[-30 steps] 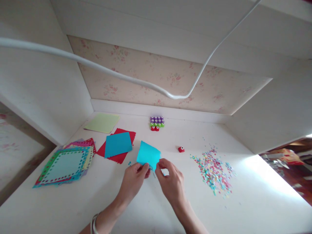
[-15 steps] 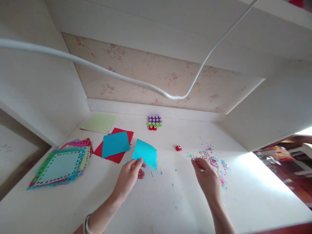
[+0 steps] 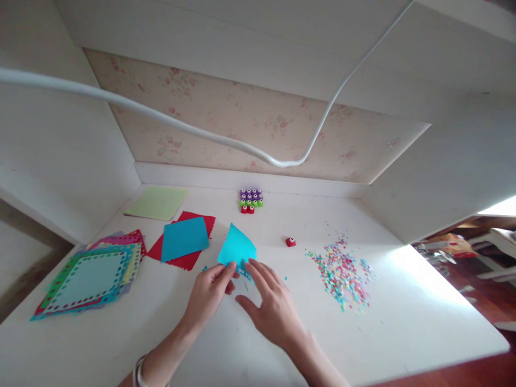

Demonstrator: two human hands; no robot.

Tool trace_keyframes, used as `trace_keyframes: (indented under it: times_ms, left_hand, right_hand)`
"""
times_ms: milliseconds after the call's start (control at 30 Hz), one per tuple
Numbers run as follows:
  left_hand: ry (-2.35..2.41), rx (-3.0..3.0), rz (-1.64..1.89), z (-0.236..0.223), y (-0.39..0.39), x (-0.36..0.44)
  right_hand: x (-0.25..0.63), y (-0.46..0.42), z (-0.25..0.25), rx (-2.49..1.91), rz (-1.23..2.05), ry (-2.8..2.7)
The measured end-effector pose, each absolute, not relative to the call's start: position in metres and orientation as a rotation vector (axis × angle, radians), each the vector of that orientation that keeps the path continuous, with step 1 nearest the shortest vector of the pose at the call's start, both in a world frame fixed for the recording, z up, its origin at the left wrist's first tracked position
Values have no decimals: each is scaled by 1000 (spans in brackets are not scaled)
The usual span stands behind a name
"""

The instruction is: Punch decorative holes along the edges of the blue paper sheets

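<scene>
A bright blue card (image 3: 237, 244) sits at the frame's centre, its lower edge pinched in the left hand's (image 3: 208, 293) grip. The right hand's (image 3: 274, 307) grip is loose, thumb spread away, fingertips at the card's right side. Right of centre on the table (image 3: 217, 349) are a red punch (image 3: 291, 242) and scattered confetti (image 3: 344, 274); left, a darker blue sheet (image 3: 185, 239) overlies red paper (image 3: 188, 262).

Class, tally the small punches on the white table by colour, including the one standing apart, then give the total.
Purple punches: 8
Green punches: 4
Red punches: 3 (2 grouped, 1 apart)
Total: 15
</scene>
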State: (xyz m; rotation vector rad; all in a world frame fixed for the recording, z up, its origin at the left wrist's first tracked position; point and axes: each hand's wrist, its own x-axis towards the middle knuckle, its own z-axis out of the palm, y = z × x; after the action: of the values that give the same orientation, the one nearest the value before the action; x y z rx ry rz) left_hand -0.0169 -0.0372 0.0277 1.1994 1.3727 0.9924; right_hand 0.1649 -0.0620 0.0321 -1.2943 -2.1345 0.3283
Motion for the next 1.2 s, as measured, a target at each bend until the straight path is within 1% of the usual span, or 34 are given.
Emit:
trace_keyframes:
  times_ms: [133,200,233,300,367,433,500,567,633,733,800,867,933,1067,1200]
  left_hand:
    - [1352,1226,1011,31,-38,-20]
    - [1311,1264,1021,29,-36,-23]
    - [1294,1289,1039,27,-34,-24]
    - [1328,1315,1124,22,-29,-27]
    - [1445,1245,1227,19,-24,-29]
    - [1488,1089,1261,19,-19,-32]
    - [1354,958,1188,23,-17,-34]
    - [1167,897,1059,27,-16,-36]
    - [1100,908,968,27,-16,-38]
    - [1273,1079,1000,20,-15,-42]
    - [1389,1202,1034,15,-13,-44]
    - [1436,1224,1024,13,-12,-46]
    - [1431,1188,1022,14,-12,-47]
    - [1395,1120,1059,19,-12,-48]
    - [1383,1038,1060,19,-11,-48]
  right_hand:
    - [140,-51,23,-1223,364,-2065]
    - [143,-45,19,-1262,458,-1935]
    - [146,-42,19,-1296,551,-1837]
    - [152,-37,22,-1332,841,-1565]
    - [158,-32,27,-1269,1163,-1249]
    - [161,-28,31,-1156,1391,-1003]
    - [163,-25,33,-1091,1500,-883]
    - [163,-24,31,-1077,1565,-864]
    - [164,-19,28,-1105,1612,-896]
    - [167,0,21,-1211,1545,-992]
    - [171,24,17,-1368,1339,-1154]
    - [175,53,14,-1589,1045,-1392]
    - [176,84,13,-1693,896,-1502]
    - [167,134,13,-1751,729,-1637]
    - [154,157,11,-1766,658,-1732]
